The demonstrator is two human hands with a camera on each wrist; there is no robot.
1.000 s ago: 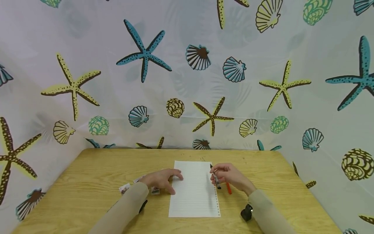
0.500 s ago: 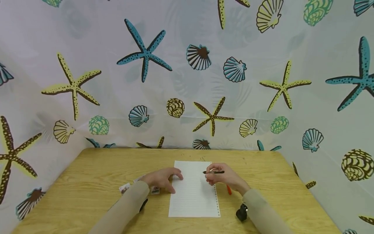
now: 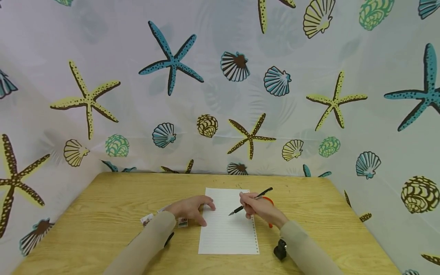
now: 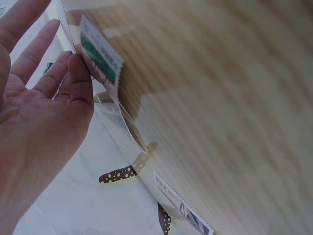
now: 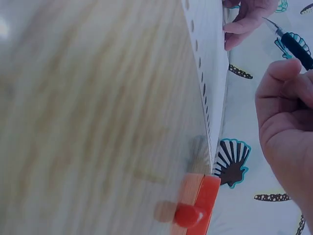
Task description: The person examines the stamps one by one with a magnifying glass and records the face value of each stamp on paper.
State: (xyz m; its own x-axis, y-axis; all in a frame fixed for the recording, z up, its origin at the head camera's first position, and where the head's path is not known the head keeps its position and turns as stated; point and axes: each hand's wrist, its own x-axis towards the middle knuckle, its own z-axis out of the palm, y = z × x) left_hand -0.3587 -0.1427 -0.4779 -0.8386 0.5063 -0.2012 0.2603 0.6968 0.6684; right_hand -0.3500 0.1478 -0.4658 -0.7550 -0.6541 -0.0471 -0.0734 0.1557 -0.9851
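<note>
A sheet of lined paper [image 3: 227, 235] with holes along its right edge lies on the wooden table. My left hand [image 3: 192, 208] rests at its left edge, fingers spread and thumb apart. Between thumb and fingers, my right hand [image 3: 259, 208] holds a black pen [image 3: 237, 210] over the upper right of the sheet, its metal tip pointing down and left. The right wrist view also shows the pen's dark grip [image 5: 296, 49]. Postage stamps lie around my left wrist, one stamp [image 3: 183, 222] just below that hand and another [image 3: 147, 219] farther left. The left wrist view shows a green stamp [image 4: 100, 54] close to the fingers.
A red object [image 5: 208, 196] with a round knob stands beside the sheet's holed edge, partly behind my right hand in the head view. A dark item [image 3: 169, 238] shows beside my left sleeve. Patterned fabric [image 3: 220, 95] encloses the wooden table [image 3: 120, 202].
The pen has swung round in my right hand, from tail-down to tip-down toward the paper. That hand has shifted slightly left over the sheet. My left hand has stayed put.
</note>
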